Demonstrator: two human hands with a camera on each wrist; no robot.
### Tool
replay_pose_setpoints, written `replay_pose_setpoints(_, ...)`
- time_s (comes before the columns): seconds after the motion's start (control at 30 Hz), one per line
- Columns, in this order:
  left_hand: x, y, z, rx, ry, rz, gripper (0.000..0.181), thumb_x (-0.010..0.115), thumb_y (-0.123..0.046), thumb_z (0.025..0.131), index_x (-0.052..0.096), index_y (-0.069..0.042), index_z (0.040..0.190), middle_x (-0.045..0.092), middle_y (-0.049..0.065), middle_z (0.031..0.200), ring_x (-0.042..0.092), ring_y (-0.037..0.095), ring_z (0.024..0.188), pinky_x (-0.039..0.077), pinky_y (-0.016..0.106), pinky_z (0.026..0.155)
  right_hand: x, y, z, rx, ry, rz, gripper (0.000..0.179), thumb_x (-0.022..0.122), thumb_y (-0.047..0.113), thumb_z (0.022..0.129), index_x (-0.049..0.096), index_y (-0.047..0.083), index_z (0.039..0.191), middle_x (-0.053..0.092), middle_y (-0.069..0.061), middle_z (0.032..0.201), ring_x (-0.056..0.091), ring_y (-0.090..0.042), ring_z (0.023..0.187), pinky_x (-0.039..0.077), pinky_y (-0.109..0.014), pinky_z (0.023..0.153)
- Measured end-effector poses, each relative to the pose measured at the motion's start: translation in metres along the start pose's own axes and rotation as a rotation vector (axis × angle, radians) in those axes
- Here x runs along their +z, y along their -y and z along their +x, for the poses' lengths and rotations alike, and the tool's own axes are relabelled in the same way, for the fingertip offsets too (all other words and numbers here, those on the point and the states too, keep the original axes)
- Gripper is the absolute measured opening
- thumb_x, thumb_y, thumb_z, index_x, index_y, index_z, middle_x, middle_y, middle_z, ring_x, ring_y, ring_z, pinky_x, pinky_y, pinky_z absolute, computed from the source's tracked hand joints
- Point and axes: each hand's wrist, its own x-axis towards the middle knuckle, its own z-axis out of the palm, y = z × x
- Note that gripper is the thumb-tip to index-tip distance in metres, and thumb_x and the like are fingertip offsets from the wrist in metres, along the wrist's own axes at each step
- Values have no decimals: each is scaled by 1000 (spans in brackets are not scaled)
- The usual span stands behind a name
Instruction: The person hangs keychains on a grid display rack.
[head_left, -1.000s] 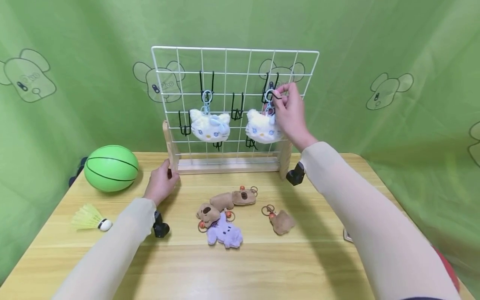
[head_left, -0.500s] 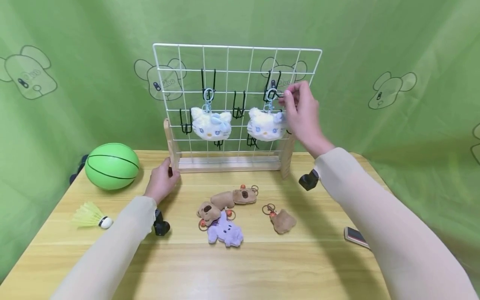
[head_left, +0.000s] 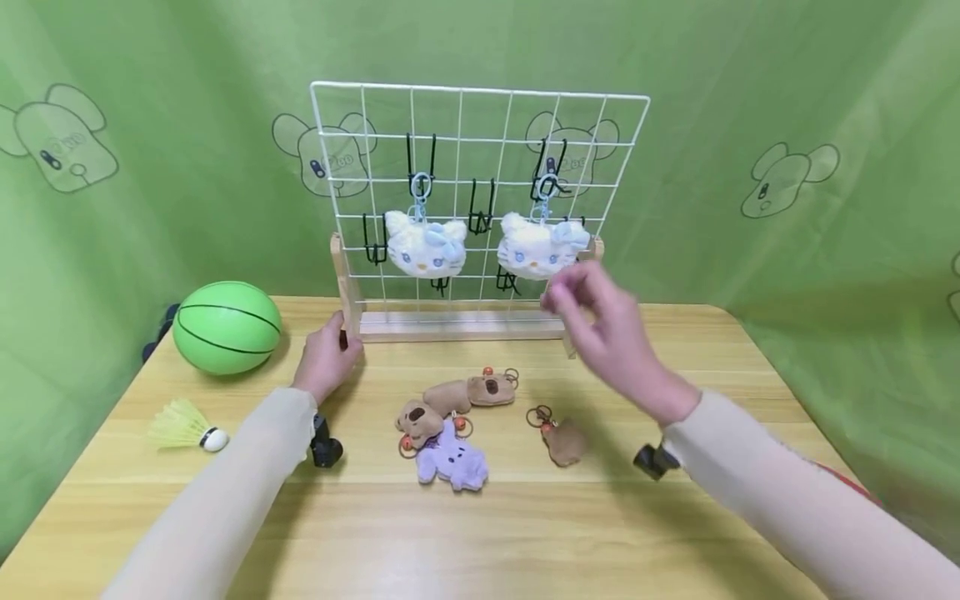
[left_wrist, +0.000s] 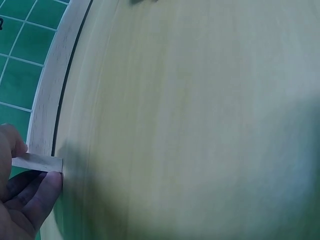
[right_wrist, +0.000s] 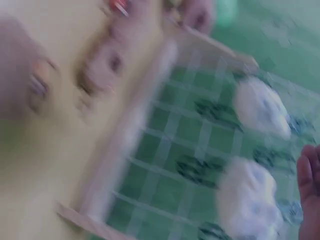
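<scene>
My left hand pinched the rack's wooden side; my right hand, loosely bent, held nothing below the right white plush, upper centre; its hanging seemed done; next likely called for a brown plush, lower centre.

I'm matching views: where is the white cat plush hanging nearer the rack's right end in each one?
Head: the white cat plush hangs right of centre, in the upper half.
Left wrist: not in it.
Right wrist: blurred, at the lower right, the lower of two white shapes.
Shared landmark: the rack's wooden base bar, visible in all three views.
</scene>
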Motion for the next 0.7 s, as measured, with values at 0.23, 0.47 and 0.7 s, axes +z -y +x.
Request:
replay_pose_setpoints(0.23, 0, 3, 1, 5, 4, 1, 55, 50, -9, 101, 40, 5, 154, 68, 36, 121, 69, 34, 89, 58, 34, 69, 46, -4, -57, 317, 395, 41, 21, 61, 10, 103, 63, -3, 120, 74, -12, 109, 70, -23, 100, 60, -30, 91)
replay_pose_setpoints(0.47, -1, 5, 1, 8, 5, 7, 55, 50, -9, 101, 40, 6, 152, 68, 36, 120, 69, 35, 90, 60, 38, 72, 80, -15, -85, 444, 607, 0, 17, 66, 13, 100, 66, 1, 112, 69, -4, 101, 63, -10, 90, 58, -22, 83)
replay_pose_setpoints(0.7, 1, 1, 1, 5, 4, 8, 53, 51, -9, 101, 42, 5, 151, 69, 35, 121, 70, 39, 97, 61, 44, 79, 98, -18, -91, 391, 651, -80, 48, 74, 16, 95, 58, 1, 138, 62, -3, 101, 52, -13, 91, 52, -25, 85)
